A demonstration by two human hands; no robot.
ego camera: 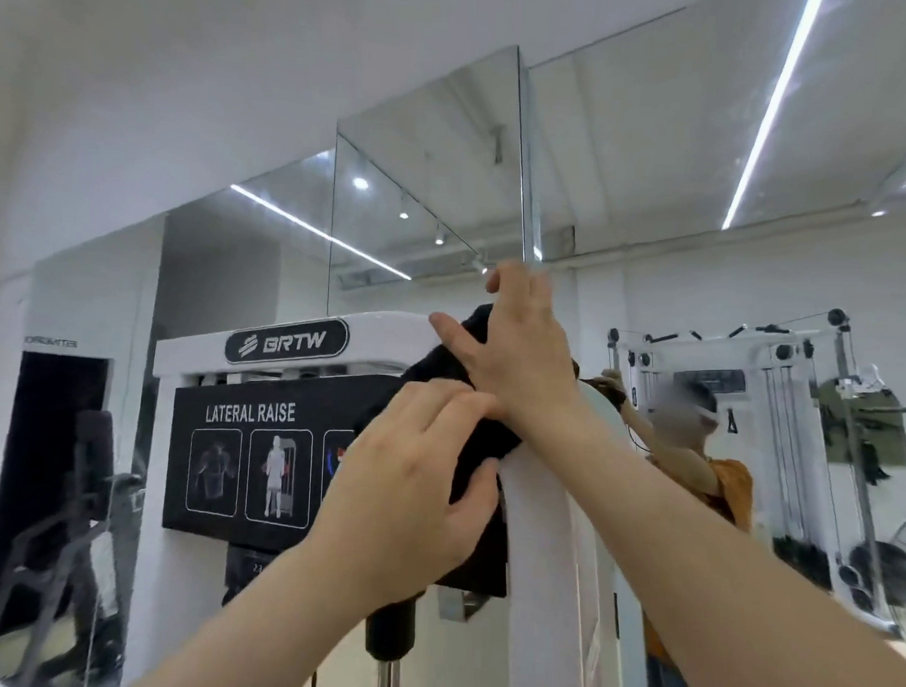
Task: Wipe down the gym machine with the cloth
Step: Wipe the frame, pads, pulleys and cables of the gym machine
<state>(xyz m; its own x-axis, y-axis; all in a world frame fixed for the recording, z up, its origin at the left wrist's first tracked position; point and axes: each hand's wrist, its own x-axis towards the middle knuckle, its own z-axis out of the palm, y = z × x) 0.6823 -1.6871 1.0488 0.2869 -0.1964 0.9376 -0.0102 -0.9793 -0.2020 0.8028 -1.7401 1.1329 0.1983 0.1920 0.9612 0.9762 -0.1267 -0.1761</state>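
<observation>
A white gym machine (540,577) with a BRTW badge and a black LATERAL RAISE panel stands right in front of me. A black cloth (481,437) is draped over its upper right corner. My right hand (512,345) lies flat on the cloth at the top of the frame, fingers straight and spread. My left hand (415,491) grips the lower part of the cloth, thumb curled round its edge. Much of the cloth is hidden under both hands.
Wall mirrors (425,188) rise behind the machine and reflect ceiling lights. A white cable machine (798,406) stands at the right. A person in an orange top (718,481) shows beside the machine's post. A black padded handle (392,634) hangs below the panel.
</observation>
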